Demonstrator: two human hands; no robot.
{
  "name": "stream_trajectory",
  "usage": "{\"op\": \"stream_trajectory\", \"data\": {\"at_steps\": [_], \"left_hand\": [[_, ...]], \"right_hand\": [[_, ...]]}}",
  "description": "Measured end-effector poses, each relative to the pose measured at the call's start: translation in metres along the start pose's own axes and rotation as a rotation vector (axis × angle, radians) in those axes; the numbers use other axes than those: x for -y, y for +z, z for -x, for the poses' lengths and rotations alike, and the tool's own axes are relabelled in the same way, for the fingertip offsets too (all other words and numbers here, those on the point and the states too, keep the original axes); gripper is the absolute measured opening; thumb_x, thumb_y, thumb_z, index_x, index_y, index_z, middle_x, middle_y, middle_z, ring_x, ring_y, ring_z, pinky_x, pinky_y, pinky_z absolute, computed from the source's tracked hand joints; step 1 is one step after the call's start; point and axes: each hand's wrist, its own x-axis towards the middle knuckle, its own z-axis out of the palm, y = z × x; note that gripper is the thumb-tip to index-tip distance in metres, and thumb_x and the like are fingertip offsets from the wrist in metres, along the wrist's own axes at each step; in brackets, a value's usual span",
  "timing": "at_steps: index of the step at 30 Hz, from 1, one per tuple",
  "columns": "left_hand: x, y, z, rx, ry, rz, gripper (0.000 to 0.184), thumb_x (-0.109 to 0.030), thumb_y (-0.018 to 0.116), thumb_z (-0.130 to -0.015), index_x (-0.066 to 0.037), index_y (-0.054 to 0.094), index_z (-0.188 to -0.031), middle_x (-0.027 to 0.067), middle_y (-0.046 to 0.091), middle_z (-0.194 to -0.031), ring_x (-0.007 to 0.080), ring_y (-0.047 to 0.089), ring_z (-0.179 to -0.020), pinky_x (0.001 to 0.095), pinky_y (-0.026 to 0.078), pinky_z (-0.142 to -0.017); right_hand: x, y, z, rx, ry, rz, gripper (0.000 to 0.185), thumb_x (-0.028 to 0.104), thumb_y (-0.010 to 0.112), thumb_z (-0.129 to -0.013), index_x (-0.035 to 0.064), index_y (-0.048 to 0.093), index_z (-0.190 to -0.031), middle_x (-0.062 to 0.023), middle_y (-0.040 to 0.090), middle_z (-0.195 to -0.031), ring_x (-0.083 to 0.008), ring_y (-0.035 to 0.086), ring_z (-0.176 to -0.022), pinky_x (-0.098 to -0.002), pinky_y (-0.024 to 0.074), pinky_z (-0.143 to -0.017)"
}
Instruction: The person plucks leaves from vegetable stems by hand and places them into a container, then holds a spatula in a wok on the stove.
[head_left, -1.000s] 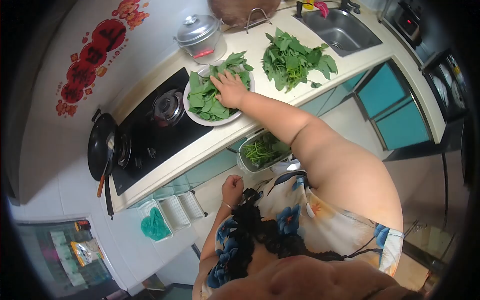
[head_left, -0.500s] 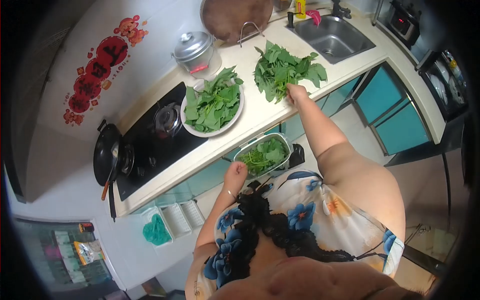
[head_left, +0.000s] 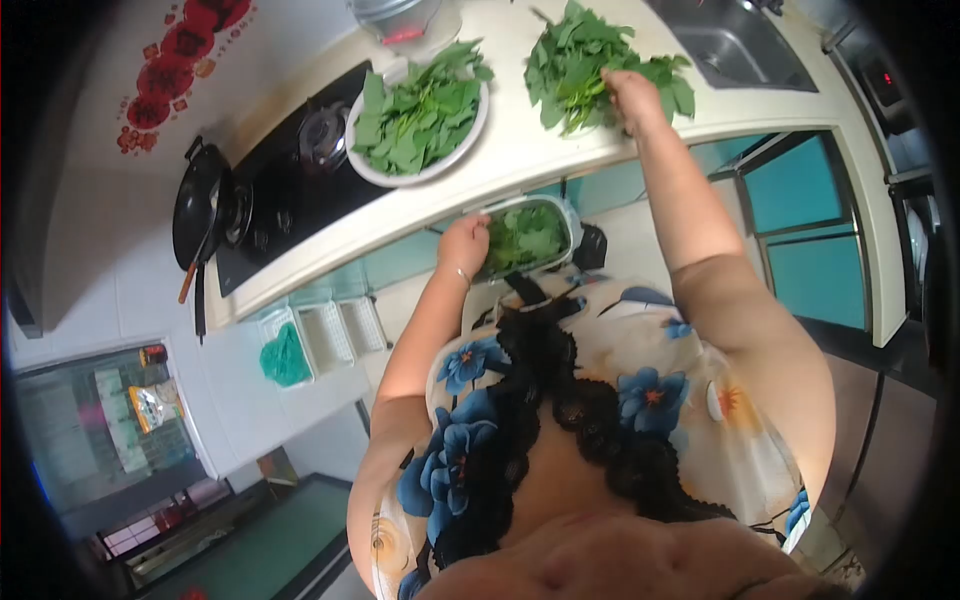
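Observation:
On the counter near the sink lies a loose pile of leafy greens (head_left: 575, 70), leaves and stems spread out. My right hand (head_left: 634, 98) is at the front of this pile, its fingers pinched on the greens. My left hand (head_left: 465, 243) is curled closed beside the left rim of a pale bin (head_left: 567, 232) below the counter edge; whatever its fingers hold is hidden. More greens and stems (head_left: 527, 235) lie in the bin. To the left on the counter, a white bowl (head_left: 478, 128) is heaped with leafy greens (head_left: 415, 115).
A black gas hob (head_left: 270, 210) with a wok (head_left: 195, 210) is at the left. Behind the bowl stands a lidded pot (head_left: 405, 25). The metal sink (head_left: 745, 50) is at the back right. White baskets (head_left: 330, 335), one with a green bag (head_left: 285, 357), sit low left.
The head view has tilted down, so the counter and bin appear higher. My right hand stays at the pile of greens, and my left hand stays closed by the bin.

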Motion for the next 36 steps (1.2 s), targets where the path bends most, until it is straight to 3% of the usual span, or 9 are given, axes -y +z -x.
{"op": "stream_trajectory", "data": {"at_steps": [4,6,9,13,16,19,27,34,36], "left_hand": [[-0.002,0.015,-0.006,0.156,-0.014,-0.145,0.024,-0.025,0.05,-0.08,-0.01,0.063,-0.093,0.0168,0.061,-0.083,0.0332,0.058,-0.08,0.037,0.046,-0.072],[-0.005,0.022,-0.002,0.171,-0.026,-0.175,0.024,-0.027,0.051,-0.08,-0.01,0.063,-0.092,0.0168,0.061,-0.084,0.0333,0.058,-0.081,0.0375,0.046,-0.072],[-0.01,0.027,-0.004,0.208,-0.024,-0.203,0.023,-0.028,0.052,-0.081,-0.012,0.064,-0.092,0.0166,0.061,-0.087,0.0335,0.058,-0.082,0.0388,0.046,-0.073],[-0.001,0.039,-0.003,0.275,-0.02,-0.247,0.025,-0.023,0.046,-0.083,-0.015,0.06,-0.102,0.015,0.061,-0.095,0.0325,0.058,-0.088,0.04,0.045,-0.078],[0.004,0.044,-0.001,0.242,0.191,-0.311,0.033,-0.021,0.05,-0.08,-0.017,0.054,-0.113,0.0177,0.061,-0.094,0.0337,0.058,-0.087,0.0397,0.045,-0.078],[-0.021,0.037,-0.002,0.293,0.004,-0.235,0.031,-0.022,0.05,-0.08,-0.016,0.057,-0.109,0.0166,0.061,-0.093,0.0328,0.058,-0.086,0.0393,0.046,-0.077],[-0.041,0.027,0.001,0.225,0.0,-0.259,0.025,-0.024,0.049,-0.079,-0.016,0.061,-0.099,0.014,0.061,-0.092,0.0314,0.058,-0.085,0.0401,0.046,-0.074],[-0.116,-0.025,0.01,-0.307,0.403,-0.168,0.021,-0.014,0.061,-0.074,-0.012,0.061,-0.095,0.0097,0.056,-0.079,0.0289,0.055,-0.073,0.0368,0.046,-0.064],[-0.129,-0.034,0.003,-0.371,0.49,-0.215,0.021,-0.014,0.062,-0.074,-0.012,0.061,-0.095,0.0077,0.053,-0.076,0.0265,0.054,-0.07,0.0354,0.044,-0.06]], "right_hand": [[0.006,-0.001,0.009,-0.044,-0.16,-0.067,0.013,0.016,0.062,-0.079,0.0051,0.056,-0.079,0.0034,0.05,-0.063,-0.0053,0.041,-0.052,-0.0192,0.033,-0.046],[0.01,-0.007,0.013,0.017,-0.221,-0.067,0.021,0.017,0.064,-0.078,0.0003,0.057,-0.089,-0.001,0.057,-0.073,-0.0077,0.048,-0.06,-0.0204,0.0402,-0.056],[0.0,-0.019,0.003,0.041,-0.24,-0.049,0.023,0.016,0.064,-0.079,0.0002,0.056,-0.093,-0.0004,0.057,-0.075,-0.0069,0.048,-0.061,-0.02,0.0402,-0.056],[0.017,-0.023,0.027,0.082,-0.25,-0.107,0.022,0.014,0.063,-0.079,0.0001,0.056,-0.094,0.0003,0.058,-0.077,-0.0056,0.049,-0.063,-0.0189,0.0402,-0.057],[0.016,-0.024,0.04,0.058,-0.371,-0.05,0.019,0.012,0.064,-0.078,0.0011,0.057,-0.092,0.0008,0.058,-0.077,-0.0046,0.049,-0.064,-0.0184,0.0411,-0.058],[0.019,-0.023,0.063,0.048,-0.43,0.015,0.015,0.011,0.065,-0.077,0.0019,0.059,-0.088,0.002,0.057,-0.074,-0.0035,0.048,-0.063,-0.0179,0.0414,-0.058],[-0.008,-0.016,0.109,0.295,-0.411,0.117,0.009,0.006,0.063,-0.078,0.0026,0.058,-0.085,0.0066,0.049,-0.068,-0.0007,0.041,-0.059,-0.0152,0.0365,-0.054],[-0.01,-0.011,0.136,0.299,-0.659,0.483,0.008,0.007,0.065,-0.075,0.0033,0.059,-0.079,0.0009,0.052,-0.065,-0.0069,0.046,-0.056,-0.0203,0.0386,-0.051],[-0.006,-0.006,0.144,0.326,-0.708,0.586,0.01,0.011,0.064,-0.071,0.006,0.06,-0.078,-0.0064,0.058,-0.071,-0.0204,0.055,-0.06,-0.0298,0.0444,-0.055]]}}
